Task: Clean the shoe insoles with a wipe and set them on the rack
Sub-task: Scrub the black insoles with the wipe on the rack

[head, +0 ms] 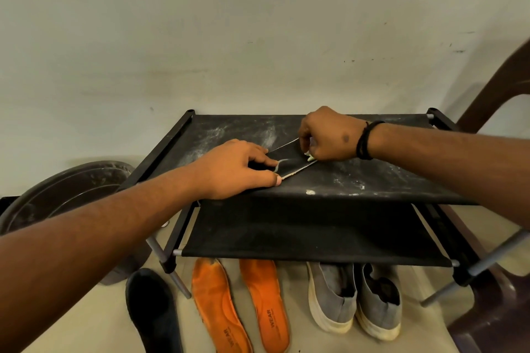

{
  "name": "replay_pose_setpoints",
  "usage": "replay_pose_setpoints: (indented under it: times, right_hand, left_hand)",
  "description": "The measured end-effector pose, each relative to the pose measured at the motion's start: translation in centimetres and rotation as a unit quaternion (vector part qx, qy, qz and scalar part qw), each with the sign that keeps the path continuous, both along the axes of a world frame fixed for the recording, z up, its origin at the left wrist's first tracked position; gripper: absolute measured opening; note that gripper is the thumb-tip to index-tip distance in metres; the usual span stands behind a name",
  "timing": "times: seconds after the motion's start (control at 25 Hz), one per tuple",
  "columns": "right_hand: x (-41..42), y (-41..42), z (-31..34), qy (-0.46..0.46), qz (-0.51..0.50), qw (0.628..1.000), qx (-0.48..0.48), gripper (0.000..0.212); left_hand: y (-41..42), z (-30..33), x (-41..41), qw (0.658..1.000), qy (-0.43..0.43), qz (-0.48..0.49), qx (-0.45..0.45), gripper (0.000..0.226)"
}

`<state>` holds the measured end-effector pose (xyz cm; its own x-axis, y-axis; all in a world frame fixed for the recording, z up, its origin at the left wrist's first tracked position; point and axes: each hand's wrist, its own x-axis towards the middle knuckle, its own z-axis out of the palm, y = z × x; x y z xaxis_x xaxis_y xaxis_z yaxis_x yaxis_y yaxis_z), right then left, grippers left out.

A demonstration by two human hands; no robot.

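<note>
- We've got a dark flat shoe insole [289,162] lying on the dusty black fabric top shelf of the shoe rack [372,178], around mid-shelf, long axis running from front-left to back-right.
- Our left hand [232,169] pins its near end, fingers curled onto it.
- Our right hand [327,135] pinches a pale green wipe [310,156] against its far end.
- Two orange foam insoles [241,306] sit on the floor below, lengthwise toward us.
</note>
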<state>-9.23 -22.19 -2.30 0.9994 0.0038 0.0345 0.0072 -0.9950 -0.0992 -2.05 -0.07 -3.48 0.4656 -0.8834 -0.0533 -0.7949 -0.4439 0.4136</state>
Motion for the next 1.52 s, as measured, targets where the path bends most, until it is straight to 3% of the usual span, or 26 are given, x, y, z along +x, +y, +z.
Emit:
replay_pose_setpoints:
  times: [0.32, 0.6, 0.92, 1.08, 1.36, 1.52]
  right_hand:
    - [-0.8, -0.2, 1.3, 0.042, 0.008, 0.999, 0.0, 0.013]
    - [-0.6, -0.8, 0.9, -0.05, -0.038, 0.998, 0.019, 0.013]
    - [-1.3, 0.1, 0.3, 0.011, -0.012, 0.999, -0.05, 0.022]
    - [-1.3, 0.1, 0.6, 0.03, -0.012, 0.999, -0.04, 0.029]
    - [-0.7, -0.3, 0.3, -0.097, -0.004, 0.995, -0.002, 0.013]
    - [-0.8, -1.1, -0.8, -0.085, -0.023, 0.996, 0.035, 0.001]
  left_hand:
    - [0.1, 0.0, 0.0, 1.0, 0.001, -0.001, -0.002, 0.049]
    - [0.0, 0.0, 0.0, 1.0, -0.002, -0.001, -0.001, 0.048]
    - [0.0, 0.1, -0.1, 1.0, 0.003, 0.0, -0.004, 0.048]
    - [0.0, 0.2, -0.2, 1.0, -0.004, -0.001, 0.001, 0.048]
    - [0.0, 0.2, -0.2, 1.0, -0.003, 0.001, 0.001, 0.049]
    - [0.0, 0.1, -0.1, 1.0, -0.005, 0.0, 0.004, 0.048]
